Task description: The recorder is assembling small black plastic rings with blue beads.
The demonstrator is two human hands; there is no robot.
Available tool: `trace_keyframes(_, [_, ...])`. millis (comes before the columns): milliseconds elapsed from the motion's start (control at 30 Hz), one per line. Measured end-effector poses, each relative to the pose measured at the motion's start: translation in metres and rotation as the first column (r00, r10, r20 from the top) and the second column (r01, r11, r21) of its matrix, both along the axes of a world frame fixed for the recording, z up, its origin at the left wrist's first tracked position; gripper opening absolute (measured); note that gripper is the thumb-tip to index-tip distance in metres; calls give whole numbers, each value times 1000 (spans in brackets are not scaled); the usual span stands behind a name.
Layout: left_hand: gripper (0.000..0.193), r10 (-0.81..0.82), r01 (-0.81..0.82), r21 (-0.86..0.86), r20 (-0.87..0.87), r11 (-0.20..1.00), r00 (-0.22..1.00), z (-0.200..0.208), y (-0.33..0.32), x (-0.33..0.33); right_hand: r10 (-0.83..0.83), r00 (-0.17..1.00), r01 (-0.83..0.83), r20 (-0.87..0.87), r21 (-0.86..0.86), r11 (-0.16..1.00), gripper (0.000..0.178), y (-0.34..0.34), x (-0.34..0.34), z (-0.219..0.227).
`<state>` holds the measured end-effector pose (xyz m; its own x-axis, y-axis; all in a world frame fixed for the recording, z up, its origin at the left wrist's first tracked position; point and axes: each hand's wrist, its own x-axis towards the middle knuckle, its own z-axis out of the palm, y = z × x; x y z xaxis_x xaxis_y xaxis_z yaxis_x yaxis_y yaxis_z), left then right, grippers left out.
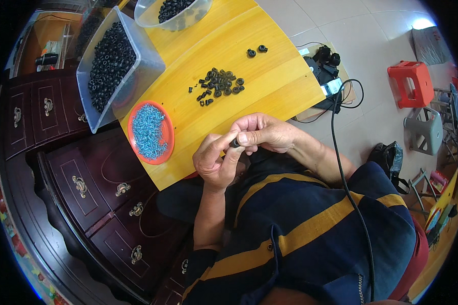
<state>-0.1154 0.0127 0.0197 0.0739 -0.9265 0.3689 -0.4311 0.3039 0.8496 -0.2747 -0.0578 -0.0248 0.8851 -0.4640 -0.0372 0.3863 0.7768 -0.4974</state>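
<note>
Both hands meet just off the near edge of the yellow wooden table. Between the thumb and fingers of my left hand is a small black round part. My right hand closes on the same part from the other side, its thumb pressed against it. The fingers cover most of the part, so its full shape is hidden. Beyond my hands lies a loose pile of small black ring-like parts. An orange-red plate full of tiny blue-silver pieces sits left of my hands.
A clear plastic bin of black rings leans at the left, near a round clear tub. Two black parts lie apart on the table. A black cable hangs at the right. Dark drawers, a red stool and a grey stool stand around.
</note>
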Motion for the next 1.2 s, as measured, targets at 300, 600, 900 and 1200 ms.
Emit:
trace_keyframes(300, [30, -13, 51, 127, -280, 991, 960, -33, 4, -7, -96, 978, 59, -186, -195, 979, 28, -5, -8, -4])
trace_keyframes(600, [31, 63, -16, 292, -154, 956, 986, -48, 25, -4, -905, 301, -297, -300, -932, 210, 17, -53, -49, -1])
trace_keyframes(900, [20, 206, -165, 290, -117, 943, 972, -55, 60, 35, -973, 68, -363, -221, -914, 183, 22, -91, -48, -9])
trace_keyframes(1200, [18, 486, -499, 131, 117, 857, 866, -38, 62, 120, -991, 78, -224, -107, -971, 87, 16, -99, -45, -25])
